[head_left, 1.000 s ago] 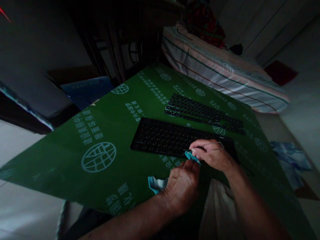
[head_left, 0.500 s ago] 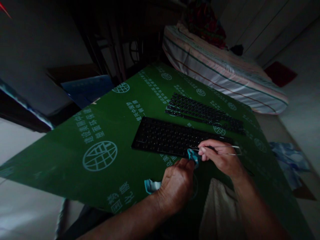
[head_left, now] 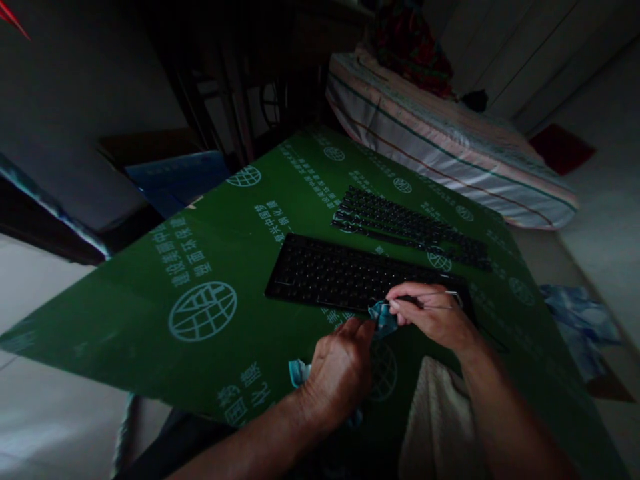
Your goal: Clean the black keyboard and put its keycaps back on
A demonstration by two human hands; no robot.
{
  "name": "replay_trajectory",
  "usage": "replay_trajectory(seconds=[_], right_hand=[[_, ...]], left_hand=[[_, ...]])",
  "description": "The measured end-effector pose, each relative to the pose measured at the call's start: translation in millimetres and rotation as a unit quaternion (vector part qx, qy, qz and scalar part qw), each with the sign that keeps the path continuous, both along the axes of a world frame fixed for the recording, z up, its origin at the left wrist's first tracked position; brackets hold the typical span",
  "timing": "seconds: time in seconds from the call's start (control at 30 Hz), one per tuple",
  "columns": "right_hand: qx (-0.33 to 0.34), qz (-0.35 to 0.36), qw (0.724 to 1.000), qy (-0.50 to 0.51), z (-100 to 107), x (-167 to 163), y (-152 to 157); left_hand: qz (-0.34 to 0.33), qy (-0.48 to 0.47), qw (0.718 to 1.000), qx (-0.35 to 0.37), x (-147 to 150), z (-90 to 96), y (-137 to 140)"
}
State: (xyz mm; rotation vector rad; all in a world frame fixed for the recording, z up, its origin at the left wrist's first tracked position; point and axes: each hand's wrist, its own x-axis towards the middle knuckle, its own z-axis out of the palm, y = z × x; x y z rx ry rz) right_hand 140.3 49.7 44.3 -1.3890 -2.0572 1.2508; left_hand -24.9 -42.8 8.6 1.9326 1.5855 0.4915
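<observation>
Looking down, by a clock face centred on the view, onto a broad green bench point(head_left: 125, 313), printed with pale globes and characters and stretching from a far corner at 12 o'clock to a tip near 9. Beyond its far edge, glimpsing at 2 o'clock a bed point(head_left: 445, 150) with a striped side, and on top a dark red bundle point(head_left: 410, 57). Back on the bench, just off centre toward 4 o'clock, seeing a black keyboard point(head_left: 325, 270), lying at a slant and partly hidden at its right end by the right hand point(head_left: 425, 310). At 3 o'clock, finding black keys point(head_left: 395, 213) laid in slanting rows, near the keyboard but apart. At 5 o'clock, showing beige fabric point(head_left: 440, 420) beside the right forearm point(head_left: 500, 387). Of the hands, at 6 o'clock, seeing the left point(head_left: 337, 363) curled nearly closed, pinching at its fingertips a small blue-and-white cloth point(head_left: 384, 321) just beside the keyboard's near edge. Past that wrist, toward 7, spotting a similar blue scrap point(head_left: 299, 372); cannot tell if joined. At 4 o'clock, gripping in the narrowed right hand a thin metal tool point(head_left: 453, 293), tip close by the cloth; contact unclear.
</observation>
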Motion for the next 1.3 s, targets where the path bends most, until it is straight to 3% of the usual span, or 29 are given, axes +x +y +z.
replay_trajectory(seconds=[0.27, 0.5, 0.8, 1.3], right_hand=[[0.029, -0.074, 0.996, 0.038, 8, 1, -15], [0.031, -0.100, 0.992, 0.065, -4, 3, -25], [-0.038, -0.110, 0.988, 0.098, -9, 0, -25], [-0.088, -0.125, 0.977, 0.147, -14, -4, -14]], left_hand=[[0.063, -0.090, 0.993, 0.041, -17, -13.9, -1], [0.079, -0.111, 0.988, 0.068, -22, -20.5, -3], [0.065, -0.103, 0.985, 0.121, -24, -23.9, -4], [0.043, -0.107, 0.980, 0.160, -20, -19.1, -3]])
